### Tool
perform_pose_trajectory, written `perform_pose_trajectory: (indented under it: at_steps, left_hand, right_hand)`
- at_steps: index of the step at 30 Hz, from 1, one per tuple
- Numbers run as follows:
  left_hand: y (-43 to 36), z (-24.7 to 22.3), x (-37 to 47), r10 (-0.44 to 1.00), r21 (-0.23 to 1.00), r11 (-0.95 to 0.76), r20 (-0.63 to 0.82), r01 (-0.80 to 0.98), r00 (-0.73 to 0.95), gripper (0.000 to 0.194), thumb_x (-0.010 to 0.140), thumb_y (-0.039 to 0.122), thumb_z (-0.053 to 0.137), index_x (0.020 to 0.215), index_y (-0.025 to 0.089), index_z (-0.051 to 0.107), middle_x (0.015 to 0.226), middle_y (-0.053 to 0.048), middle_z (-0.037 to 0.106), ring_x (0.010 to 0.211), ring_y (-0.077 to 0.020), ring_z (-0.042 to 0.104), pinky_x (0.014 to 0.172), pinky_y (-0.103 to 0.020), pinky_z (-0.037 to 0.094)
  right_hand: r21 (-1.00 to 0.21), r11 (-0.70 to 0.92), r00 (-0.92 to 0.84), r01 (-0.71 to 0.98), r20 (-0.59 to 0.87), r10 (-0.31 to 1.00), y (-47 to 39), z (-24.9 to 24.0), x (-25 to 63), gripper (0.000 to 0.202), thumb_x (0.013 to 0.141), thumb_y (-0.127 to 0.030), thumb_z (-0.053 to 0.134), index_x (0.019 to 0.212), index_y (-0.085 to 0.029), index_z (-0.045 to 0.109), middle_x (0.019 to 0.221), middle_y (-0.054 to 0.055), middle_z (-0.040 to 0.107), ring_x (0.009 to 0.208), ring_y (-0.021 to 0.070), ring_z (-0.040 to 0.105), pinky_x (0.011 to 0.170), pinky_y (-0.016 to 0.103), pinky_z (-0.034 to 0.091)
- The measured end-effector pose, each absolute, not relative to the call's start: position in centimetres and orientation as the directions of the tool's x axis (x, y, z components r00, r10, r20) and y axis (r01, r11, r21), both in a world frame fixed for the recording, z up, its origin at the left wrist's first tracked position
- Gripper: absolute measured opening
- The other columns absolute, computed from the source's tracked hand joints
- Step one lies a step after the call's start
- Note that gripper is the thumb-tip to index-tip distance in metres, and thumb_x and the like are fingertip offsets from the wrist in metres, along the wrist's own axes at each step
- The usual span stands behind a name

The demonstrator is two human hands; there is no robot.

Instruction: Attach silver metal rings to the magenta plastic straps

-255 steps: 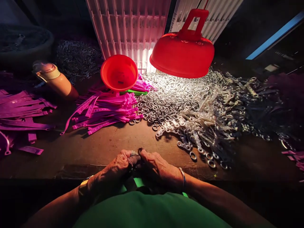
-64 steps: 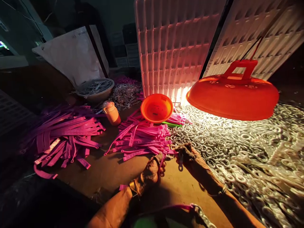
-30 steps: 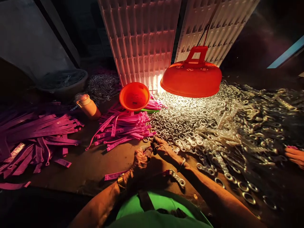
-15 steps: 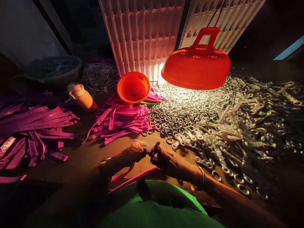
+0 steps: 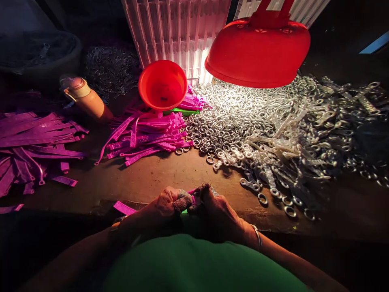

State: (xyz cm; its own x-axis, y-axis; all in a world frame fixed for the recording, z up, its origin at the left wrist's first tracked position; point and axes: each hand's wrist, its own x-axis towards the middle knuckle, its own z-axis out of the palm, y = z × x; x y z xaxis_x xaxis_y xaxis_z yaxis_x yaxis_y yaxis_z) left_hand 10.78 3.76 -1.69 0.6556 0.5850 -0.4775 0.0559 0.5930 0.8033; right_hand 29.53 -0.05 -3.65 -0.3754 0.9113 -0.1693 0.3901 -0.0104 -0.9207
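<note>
The brown bench (image 5: pixel 136 178) is the biggest thing here, and it carries nearly all the rest. A big heap of silver rings (image 5: pixel 237 113) covers much of its right side, with long clear pieces mixed in. A red lamp (image 5: pixel 258 52) hangs low over the heap, maybe so the light falls on the small shiny bits. Far to the left lies a heap of pink strips (image 5: pixel 33 140), and a nearer pile of pink strips (image 5: pixel 148 136) sits in the middle, perhaps so it is easy to reach. A red bowl (image 5: pixel 163 85) tips forward on top of that pile. An orange bottle (image 5: pixel 91 103) leans between the two pink heaps, clear of the rings. At the near edge, the left hand (image 5: pixel 168 200) and right hand (image 5: pixel 221 211) are close together, fingers closed in a pinch. A small pink strip (image 5: pixel 193 198) shows between them, likely held at both sides to keep it steady; the fingers hide most of it. Smallest, a few loose rings (image 5: pixel 290 211) lie near the edge.
</note>
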Motion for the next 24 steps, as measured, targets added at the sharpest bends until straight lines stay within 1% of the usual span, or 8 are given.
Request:
perform_pose_trajectory:
  at_steps: [2, 5, 10, 13, 16, 20, 22, 24]
  left_hand:
    - [3.3, -1.5, 10.9, 0.623, 0.811, 0.585, -0.464, 0.018, 0.63, 0.041, 0.071, 0.05, 0.067, 0.062, 0.011, 0.058, 0.059, -0.002, 0.053, 0.055, -0.0092, 0.045, 0.049, -0.021, 0.033]
    - [3.2, -1.6, 11.3, 0.614, 0.767, 0.642, -0.507, -0.009, 0.605, 0.04, 0.067, 0.049, 0.071, 0.061, 0.011, 0.059, 0.058, -0.002, 0.054, 0.053, -0.0092, 0.047, 0.049, -0.021, 0.035]
    - [3.9, -3.5, 11.5, 0.569, 0.705, 0.71, -0.564, -0.011, 0.598, 0.04, 0.058, 0.044, 0.077, 0.056, 0.011, 0.054, 0.052, -0.001, 0.051, 0.047, -0.0084, 0.046, 0.045, -0.02, 0.034]
    - [4.3, -4.2, 11.4, 0.548, 0.709, 0.704, -0.569, 0.029, 0.614, 0.039, 0.058, 0.043, 0.078, 0.059, 0.01, 0.056, 0.053, 0.0, 0.05, 0.048, -0.0083, 0.045, 0.045, -0.02, 0.034]
    - [4.7, -4.5, 11.4, 0.563, 0.758, 0.651, -0.527, 0.053, 0.636, 0.038, 0.063, 0.044, 0.075, 0.063, 0.01, 0.059, 0.056, -0.001, 0.053, 0.052, -0.0099, 0.048, 0.048, -0.021, 0.037]
    - [5.5, -5.0, 11.5, 0.603, 0.891, 0.442, -0.378, 0.1, 0.702, 0.042, 0.076, 0.052, 0.061, 0.076, 0.011, 0.063, 0.066, -0.004, 0.058, 0.061, -0.0129, 0.051, 0.054, -0.022, 0.04]
    - [5.9, -5.0, 11.7, 0.638, 0.952, 0.208, -0.306, 0.225, 0.707, 0.041, 0.083, 0.052, 0.051, 0.08, 0.012, 0.064, 0.072, -0.005, 0.059, 0.066, -0.0139, 0.052, 0.057, -0.023, 0.039]
    - [6.0, -4.8, 12.1, 0.682, 0.909, -0.083, -0.247, 0.409, 0.689, 0.042, 0.089, 0.047, 0.042, 0.078, 0.013, 0.064, 0.073, -0.005, 0.057, 0.068, -0.014, 0.051, 0.059, -0.023, 0.038]
  right_hand:
    - [-0.909, 0.049, -0.429, 0.413, -0.147, 0.892, 0.0, -3.5, 29.6, 0.013, 0.081, -0.027, 0.054, 0.09, -0.021, 0.046, 0.074, 0.002, 0.059, 0.059, 0.0132, 0.046, 0.054, 0.026, 0.036]
    - [-0.898, 0.085, -0.491, 0.432, -0.155, 0.857, 0.5, -3.3, 29.5, 0.006, 0.084, -0.023, 0.045, 0.081, -0.022, 0.04, 0.072, 0.0, 0.055, 0.061, 0.0119, 0.041, 0.055, 0.025, 0.035]
    - [-0.875, 0.107, -0.602, 0.472, -0.232, 0.764, 1.8, -2.7, 29.2, 0.012, 0.088, -0.025, 0.036, 0.078, -0.022, 0.03, 0.065, -0.003, 0.043, 0.055, 0.0097, 0.031, 0.05, 0.023, 0.027]
    - [-0.811, 0.154, -0.639, 0.564, -0.31, 0.704, 2.8, -1.8, 29.0, 0.012, 0.089, -0.027, 0.036, 0.081, -0.021, 0.03, 0.064, -0.003, 0.042, 0.053, 0.0091, 0.031, 0.05, 0.023, 0.024]
    - [-0.719, 0.216, -0.616, 0.66, -0.354, 0.704, 3.4, -1.3, 29.0, 0.006, 0.088, -0.023, 0.039, 0.086, -0.02, 0.035, 0.064, -0.002, 0.045, 0.052, 0.0098, 0.032, 0.051, 0.024, 0.022]
    - [-0.619, 0.302, -0.578, 0.725, -0.309, 0.755, 3.3, -1.8, 29.7, 0.003, 0.088, -0.018, 0.04, 0.089, -0.018, 0.043, 0.07, 0.002, 0.056, 0.055, 0.0114, 0.038, 0.053, 0.025, 0.023]
    - [-0.55, 0.37, -0.557, 0.749, -0.219, 0.801, 3.0, -2.4, 30.4, 0.004, 0.087, -0.018, 0.044, 0.088, -0.017, 0.047, 0.07, 0.003, 0.058, 0.056, 0.0127, 0.041, 0.053, 0.026, 0.023]
    - [-0.467, 0.435, -0.529, 0.77, -0.087, 0.844, 3.1, -3.0, 31.6, 0.007, 0.084, -0.021, 0.05, 0.088, -0.017, 0.052, 0.07, 0.004, 0.058, 0.059, 0.0147, 0.045, 0.055, 0.026, 0.026]
